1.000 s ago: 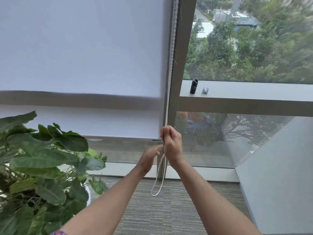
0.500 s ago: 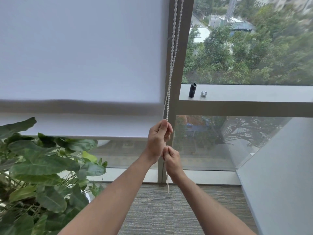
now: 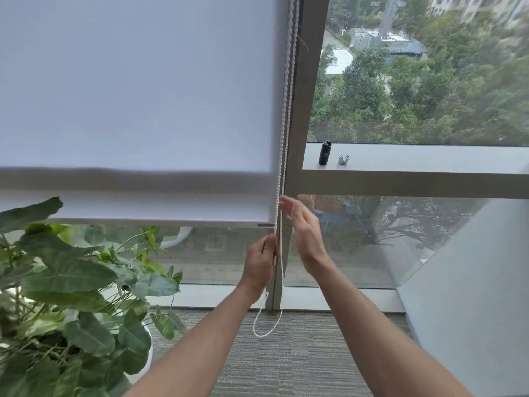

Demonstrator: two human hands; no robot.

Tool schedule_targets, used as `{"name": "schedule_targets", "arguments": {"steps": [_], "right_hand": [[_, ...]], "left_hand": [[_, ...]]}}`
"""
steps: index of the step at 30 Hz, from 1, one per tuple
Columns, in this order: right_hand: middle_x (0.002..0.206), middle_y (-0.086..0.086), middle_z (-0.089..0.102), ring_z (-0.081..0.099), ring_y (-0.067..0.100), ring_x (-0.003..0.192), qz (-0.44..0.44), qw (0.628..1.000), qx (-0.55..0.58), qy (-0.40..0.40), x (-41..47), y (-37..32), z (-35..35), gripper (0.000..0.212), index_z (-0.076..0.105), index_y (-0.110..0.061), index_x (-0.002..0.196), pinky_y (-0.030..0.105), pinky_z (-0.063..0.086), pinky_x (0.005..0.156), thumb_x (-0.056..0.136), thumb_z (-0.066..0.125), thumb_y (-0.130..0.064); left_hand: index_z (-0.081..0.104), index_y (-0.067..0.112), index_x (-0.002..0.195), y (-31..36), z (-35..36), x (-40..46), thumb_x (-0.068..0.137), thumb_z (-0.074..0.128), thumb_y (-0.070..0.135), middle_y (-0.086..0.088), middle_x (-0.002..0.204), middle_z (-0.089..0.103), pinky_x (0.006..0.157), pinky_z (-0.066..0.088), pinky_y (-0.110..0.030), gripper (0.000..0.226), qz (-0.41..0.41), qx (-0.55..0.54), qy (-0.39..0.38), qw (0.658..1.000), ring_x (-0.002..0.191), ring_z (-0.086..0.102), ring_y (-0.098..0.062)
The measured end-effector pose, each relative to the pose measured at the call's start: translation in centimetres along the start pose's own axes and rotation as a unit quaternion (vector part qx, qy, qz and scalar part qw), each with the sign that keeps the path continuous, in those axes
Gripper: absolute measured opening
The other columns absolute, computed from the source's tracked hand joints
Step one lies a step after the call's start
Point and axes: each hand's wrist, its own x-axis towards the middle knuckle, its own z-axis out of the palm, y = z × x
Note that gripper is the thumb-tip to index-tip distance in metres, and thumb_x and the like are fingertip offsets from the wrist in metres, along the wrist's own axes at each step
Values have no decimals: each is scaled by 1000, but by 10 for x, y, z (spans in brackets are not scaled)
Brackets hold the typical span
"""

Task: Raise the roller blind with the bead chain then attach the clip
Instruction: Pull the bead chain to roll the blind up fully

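Note:
A white roller blind covers the left window pane, its bottom bar hanging a little above the low sill. The white bead chain runs down along the grey window post and ends in a loop near the floor. My left hand is closed around one strand of the chain just below the blind's bottom corner. My right hand is higher, to the right of the chain, fingers spread, holding nothing. A small silver clip sits on the window ledge.
A black cylinder stands on the grey ledge beside the clip. A large leafy potted plant fills the lower left. A grey wall slants in at the right. Grey carpet lies below.
My left hand has pulled the chain down and is now the lower hand. My right hand has let go of the chain and risen, open. The blind's bottom bar has moved up slightly.

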Motion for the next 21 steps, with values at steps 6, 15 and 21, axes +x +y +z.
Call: {"name": "schedule_targets", "arguments": {"steps": [6,15,21], "right_hand": [[62,-6,50,40,9,51,-96,984,145,-39,12,-62,28,37,69,-17,109,21,34,46,102,39,-39],[50,-16,38,29,7,44,-161,983,61,62,6,-60,35,37,54,-30,65,26,25,42,99,41,-30],[52,-16,50,40,0,50,-125,990,10,56,-6,-19,43,40,54,-33,60,20,33,50,95,43,-14]], "left_hand": [[48,17,65,-24,0,-10,105,39,25,5,52,36,47,27,-25,42,-27,23,-11,999,47,31,-8],[67,12,74,-12,-13,1,93,44,41,-2,74,59,74,43,-29,42,-9,76,-122,990,74,53,-14],[73,19,96,54,-16,24,90,40,25,-5,96,73,81,49,-31,34,2,-130,-19,991,93,67,-17]]}}
